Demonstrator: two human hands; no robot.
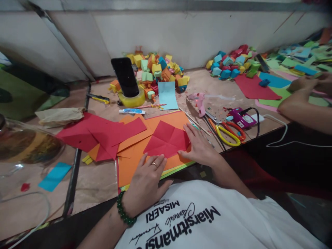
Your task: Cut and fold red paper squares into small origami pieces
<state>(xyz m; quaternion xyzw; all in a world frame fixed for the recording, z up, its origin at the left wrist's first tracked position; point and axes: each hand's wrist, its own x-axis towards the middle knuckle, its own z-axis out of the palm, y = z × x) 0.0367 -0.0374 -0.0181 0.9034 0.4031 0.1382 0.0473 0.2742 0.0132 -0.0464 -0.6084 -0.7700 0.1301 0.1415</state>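
A creased red paper square [167, 138] lies mostly flat on a stack of orange paper [132, 171] at the table's front edge. My left hand [149, 181], with a ring and a green bead bracelet, rests its fingertips at the red square's near edge, fingers stretched out. On the right side of the square, my right hand [198, 143] touches its edge with thumb and fingers apart. Left of the stack lie larger red paper sheets [103, 133], partly overlapping the orange ones.
Behind are a phone [126, 77] leaning on a yellow tape roll [132, 98] and a heap of small folded paper boxes [155, 71]. To the right lie a pink glue gun [199, 103], scissors [228, 133] and a purple power socket [242, 117]. A co-worker's hands [306, 84] are at far right.
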